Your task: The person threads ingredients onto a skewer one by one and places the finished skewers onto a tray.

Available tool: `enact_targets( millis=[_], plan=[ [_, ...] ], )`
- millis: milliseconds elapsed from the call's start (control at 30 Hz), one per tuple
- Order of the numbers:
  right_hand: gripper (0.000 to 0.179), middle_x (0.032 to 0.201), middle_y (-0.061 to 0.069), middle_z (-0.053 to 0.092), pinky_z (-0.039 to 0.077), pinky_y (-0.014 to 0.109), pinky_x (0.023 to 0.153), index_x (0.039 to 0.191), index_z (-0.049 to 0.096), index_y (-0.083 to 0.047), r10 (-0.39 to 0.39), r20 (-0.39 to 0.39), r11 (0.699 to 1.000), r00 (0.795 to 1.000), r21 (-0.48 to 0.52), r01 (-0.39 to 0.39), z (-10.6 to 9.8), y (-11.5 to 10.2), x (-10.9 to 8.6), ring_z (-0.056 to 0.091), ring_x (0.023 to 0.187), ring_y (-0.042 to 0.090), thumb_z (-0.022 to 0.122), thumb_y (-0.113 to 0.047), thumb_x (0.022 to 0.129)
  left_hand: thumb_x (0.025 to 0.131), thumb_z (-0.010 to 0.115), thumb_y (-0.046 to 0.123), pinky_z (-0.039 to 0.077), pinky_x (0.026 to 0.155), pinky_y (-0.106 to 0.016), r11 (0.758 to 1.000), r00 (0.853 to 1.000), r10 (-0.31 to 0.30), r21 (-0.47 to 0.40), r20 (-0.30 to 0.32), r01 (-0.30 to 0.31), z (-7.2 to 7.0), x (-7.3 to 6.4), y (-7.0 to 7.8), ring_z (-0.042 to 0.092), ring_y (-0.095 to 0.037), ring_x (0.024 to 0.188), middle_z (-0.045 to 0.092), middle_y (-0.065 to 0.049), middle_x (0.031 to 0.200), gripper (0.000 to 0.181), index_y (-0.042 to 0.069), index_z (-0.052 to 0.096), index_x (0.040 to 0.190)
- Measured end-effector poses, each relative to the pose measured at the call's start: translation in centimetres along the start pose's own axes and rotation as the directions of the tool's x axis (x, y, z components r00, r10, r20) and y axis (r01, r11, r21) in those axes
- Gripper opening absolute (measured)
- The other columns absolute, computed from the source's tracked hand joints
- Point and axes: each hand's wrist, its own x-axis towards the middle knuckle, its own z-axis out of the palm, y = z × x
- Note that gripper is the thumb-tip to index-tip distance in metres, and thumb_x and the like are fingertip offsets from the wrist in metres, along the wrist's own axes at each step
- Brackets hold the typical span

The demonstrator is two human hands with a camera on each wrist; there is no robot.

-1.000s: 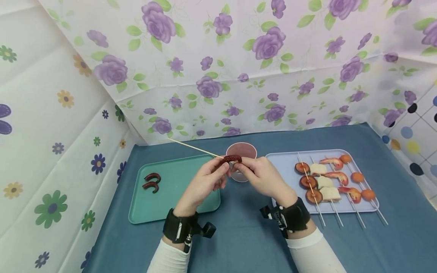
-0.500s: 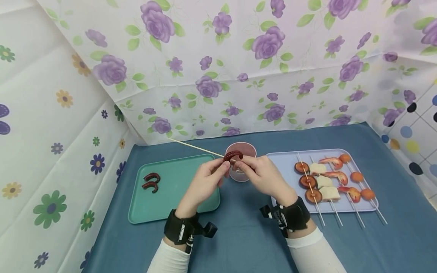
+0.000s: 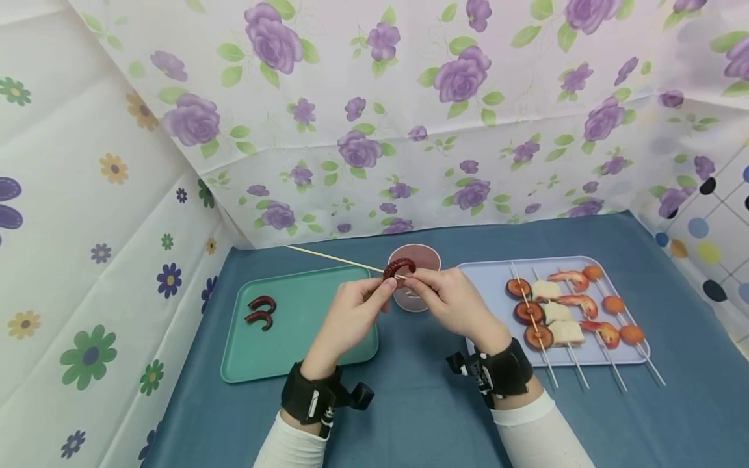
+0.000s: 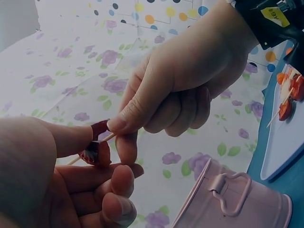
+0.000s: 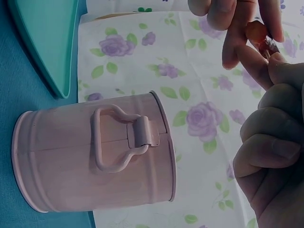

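Note:
My left hand (image 3: 354, 309) pinches a curved dark red piece (image 3: 390, 268) that looks like an octopus tentacle, arched upward over a thin bamboo skewer (image 3: 328, 256). The skewer's long free end points to the far left. My right hand (image 3: 453, 298) pinches the skewer near its other end, just right of the tentacle. In the left wrist view the skewer passes through the tentacle (image 4: 101, 153), with the right thumb close to one end of it. Much of the tentacle (image 5: 256, 32) is hidden by fingers in the right wrist view.
A pink metal bucket (image 3: 414, 249) stands just behind the hands, with sticks inside. On the left, a green tray (image 3: 316, 312) bears two more tentacles (image 3: 259, 316). A pale lilac tray (image 3: 486, 286) on the right holds several skewers with mushroom slices (image 3: 529, 312), white pieces, shrimp and orange balls.
The tentacle has turned from lying nearly flat to arching up above the skewer. The skewer's far tip has dipped slightly. Both hands stay almost in place.

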Motion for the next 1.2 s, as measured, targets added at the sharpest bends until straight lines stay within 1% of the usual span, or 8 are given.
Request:
enact_targets(
  millis=[267,433,567,700,833,967,1067,1200],
  plan=[
    [0.013,0.061,-0.014,0.042,0.035,0.027,0.049,0.107,0.079,-0.013,-0.018,-0.028,1.000,0.999,-0.004,0.018,0.0,0.1,-0.1,0.037,0.049,-0.001,0.067,-0.008,0.106,0.114,0.057,0.036,0.042,0.053,-0.032,1.000,1.000,0.002,-0.011,0.020,-0.002,-0.1,-0.1,-0.3,0.053,-0.020,0.055,0.062,-0.001,0.074,0.031,0.012,0.076,0.117],
    [0.015,0.064,-0.012,0.051,0.037,0.028,0.049,0.111,0.080,-0.012,-0.008,-0.027,1.000,1.000,0.001,0.008,0.0,0.1,-0.2,0.039,0.050,0.000,0.066,-0.009,0.107,0.114,0.057,0.034,0.048,0.058,-0.033,0.999,0.999,-0.020,-0.026,0.043,0.021,-0.4,-0.2,-0.2,0.058,-0.028,0.061,0.066,-0.003,0.084,0.040,0.006,0.067,0.141],
    [0.016,0.066,-0.010,0.057,0.040,0.029,0.051,0.112,0.080,-0.011,0.011,-0.020,1.000,1.000,-0.011,-0.011,-0.2,0.1,-0.2,0.042,0.050,0.000,0.065,-0.009,0.108,0.115,0.054,0.033,0.047,0.059,-0.034,0.999,0.999,-0.034,-0.025,0.026,0.035,-1.1,-0.2,-0.3,0.058,-0.028,0.061,0.066,-0.006,0.087,0.044,0.007,0.061,0.149],
    [0.015,0.067,-0.010,0.058,0.041,0.029,0.053,0.109,0.080,-0.012,0.020,-0.024,1.000,1.000,-0.014,-0.020,-0.3,0.1,-0.2,0.044,0.052,0.000,0.065,-0.010,0.108,0.115,0.053,0.036,0.046,0.060,-0.035,0.999,0.998,-0.050,0.002,-0.025,0.050,-2.8,-0.3,-1.0,0.059,-0.025,0.062,0.065,-0.010,0.087,0.040,0.012,0.065,0.145],
    [0.015,0.064,-0.013,0.049,0.036,0.028,0.053,0.105,0.079,-0.012,0.021,-0.038,1.000,0.999,-0.012,-0.021,-0.3,0.4,-0.1,0.041,0.052,0.001,0.065,-0.011,0.108,0.115,0.054,0.037,0.048,0.061,-0.035,0.991,0.989,-0.092,0.089,-0.113,0.102,-6.2,-1.0,-3.1,0.062,-0.029,0.067,0.067,-0.011,0.092,0.038,0.013,0.068,0.142],
    [0.014,0.062,-0.014,0.044,0.035,0.028,0.053,0.102,0.079,-0.012,0.010,-0.051,1.000,0.999,-0.005,-0.010,-0.3,0.5,-0.1,0.040,0.052,0.001,0.066,-0.010,0.107,0.113,0.058,0.037,0.050,0.065,-0.036,0.946,0.954,-0.157,0.237,-0.255,0.219,-10.5,-2.7,-6.4,0.065,-0.027,0.077,0.072,-0.011,0.102,0.037,0.009,0.072,0.134],
    [0.014,0.062,-0.014,0.043,0.036,0.028,0.053,0.104,0.079,-0.012,0.006,-0.046,1.000,0.999,0.001,-0.006,-0.2,0.6,-0.1,0.040,0.051,0.001,0.066,-0.011,0.108,0.112,0.061,0.034,0.049,0.070,-0.039,0.883,0.913,-0.218,0.330,-0.345,0.335,-13.4,-4.4,-8.7,0.065,-0.027,0.086,0.073,-0.013,0.107,0.034,0.006,0.074,0.128],
    [0.015,0.062,-0.015,0.043,0.036,0.028,0.053,0.105,0.079,-0.013,0.009,-0.043,1.000,0.999,-0.003,-0.009,-0.2,0.8,-0.2,0.039,0.051,0.000,0.065,-0.011,0.108,0.110,0.063,0.028,0.046,0.070,-0.041,0.805,0.878,-0.282,0.402,-0.387,0.436,-16.1,-6.3,-11.1,0.063,-0.029,0.087,0.071,-0.017,0.107,0.032,0.002,0.073,0.127]
  ],
)
